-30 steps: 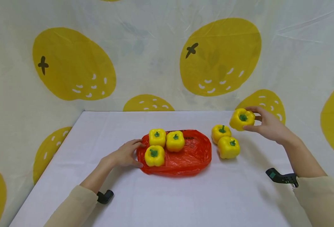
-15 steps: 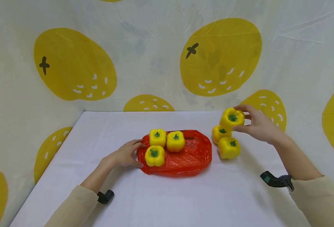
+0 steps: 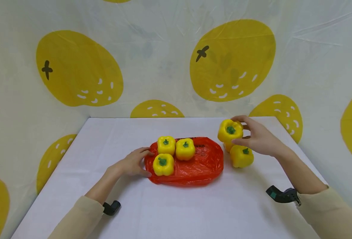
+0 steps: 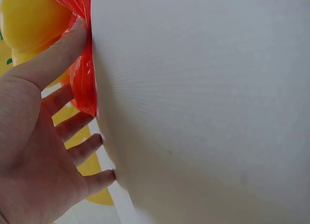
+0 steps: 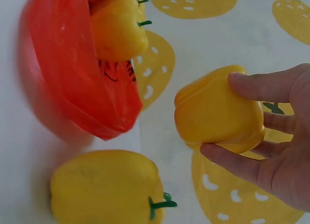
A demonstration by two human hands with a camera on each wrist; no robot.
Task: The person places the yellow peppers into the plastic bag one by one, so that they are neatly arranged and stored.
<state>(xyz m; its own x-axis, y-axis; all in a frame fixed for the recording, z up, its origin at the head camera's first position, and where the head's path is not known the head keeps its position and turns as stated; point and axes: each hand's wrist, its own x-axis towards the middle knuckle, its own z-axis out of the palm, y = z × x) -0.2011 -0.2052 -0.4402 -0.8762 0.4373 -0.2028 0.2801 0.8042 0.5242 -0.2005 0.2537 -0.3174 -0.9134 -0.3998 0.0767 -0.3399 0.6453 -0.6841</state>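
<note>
Holding a yellow pepper beyond the red bag's right end

Right hand (image 3: 255, 136) pinches one yellow pepper (image 3: 227, 132) between thumb and fingertips, at the far right of the table (image 3: 176, 212). Green stem faces the head camera. The held pepper hides most of a far loose pepper (image 3: 228, 146) — whether the two touch, cannot tell. Just nearer and slightly right sits a near loose pepper (image 3: 241, 156), on the table beside the bag.

Red plastic bag (image 3: 202, 164) lies mid-table, its mouth spread wide, dark print showing along the far side. Three peppers are grouped in its left half: one far left (image 3: 166, 144), one just right of it (image 3: 185, 149), one nearer (image 3: 163, 164). All stems up.

Left hand (image 3: 133, 162) is spread wide around the bag's left end — thumb on the red plastic at the near side, fingers apart along the far side.

Both arms in pale sleeves (image 3: 77, 217), a black device (image 3: 112, 208) at each wrist. Behind: pale backdrop (image 3: 161, 49) printed with large yellow fruit (image 3: 232, 66).
</note>
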